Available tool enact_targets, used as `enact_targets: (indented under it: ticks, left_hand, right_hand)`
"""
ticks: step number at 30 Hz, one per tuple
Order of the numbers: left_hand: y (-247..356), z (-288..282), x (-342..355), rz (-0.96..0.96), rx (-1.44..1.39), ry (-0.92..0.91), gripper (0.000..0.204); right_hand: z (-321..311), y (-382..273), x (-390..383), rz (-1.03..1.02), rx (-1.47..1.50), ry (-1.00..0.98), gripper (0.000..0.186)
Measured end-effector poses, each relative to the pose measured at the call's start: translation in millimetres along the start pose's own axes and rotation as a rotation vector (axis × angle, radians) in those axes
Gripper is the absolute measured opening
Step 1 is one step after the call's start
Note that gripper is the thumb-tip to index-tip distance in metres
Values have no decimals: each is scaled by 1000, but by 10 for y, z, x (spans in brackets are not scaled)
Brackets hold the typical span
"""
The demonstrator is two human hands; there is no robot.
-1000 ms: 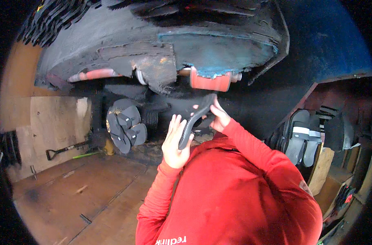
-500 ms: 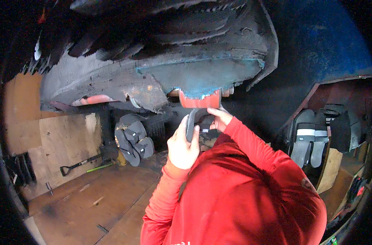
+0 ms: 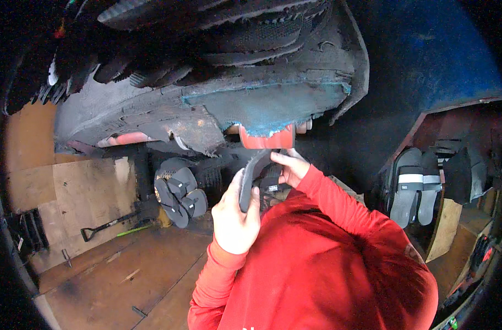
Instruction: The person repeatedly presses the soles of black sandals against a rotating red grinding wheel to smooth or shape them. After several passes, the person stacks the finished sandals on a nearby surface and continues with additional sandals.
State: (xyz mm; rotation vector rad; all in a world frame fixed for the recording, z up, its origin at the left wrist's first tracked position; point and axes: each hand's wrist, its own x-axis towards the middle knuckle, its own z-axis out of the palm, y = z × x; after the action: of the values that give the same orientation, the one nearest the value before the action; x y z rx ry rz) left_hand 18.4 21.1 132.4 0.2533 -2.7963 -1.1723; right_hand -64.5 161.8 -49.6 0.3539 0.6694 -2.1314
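Observation:
Both hands grip a dark grey sandal in the middle of the view, held bent and on edge. My left hand holds its lower end between thumb and fingers. My right hand pinches the upper end, just beneath a red roller wheel; whether the sandal touches the wheel, I cannot tell. Above the wheel hangs a dust-coated grey hood with a torn blue-green flap.
Grey sandals are piled left of my hands. More slides stand at the right beside a wooden board. Wooden panels, a black-handled tool and a green stick are at left. Dark soles crowd the top left.
The view has shifted, with wheel and hood appearing lower. My hands lifted the sandal toward the wheel, then drew it slightly down and left over the last half second.

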Motion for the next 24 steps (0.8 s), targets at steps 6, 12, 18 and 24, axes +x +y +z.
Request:
enact_targets:
  ticks: [6, 12, 18, 24]
  left_hand:
    - [101, -179, -199, 20, 24, 5, 43]
    - [120, -303, -538, -13, 62, -31, 48]
    - [420, -444, -662, -76, 59, -44, 48]
    - [110, -35, -288, -2, -65, -2, 48]
  right_hand:
    - [131, 39, -131, 11, -72, -15, 67]
    - [202, 83, -281, 41, 21, -14, 96]
    - [195, 99, -450, 151, -159, -186, 101]
    - [26, -96, -137, 29, -124, -128, 51]
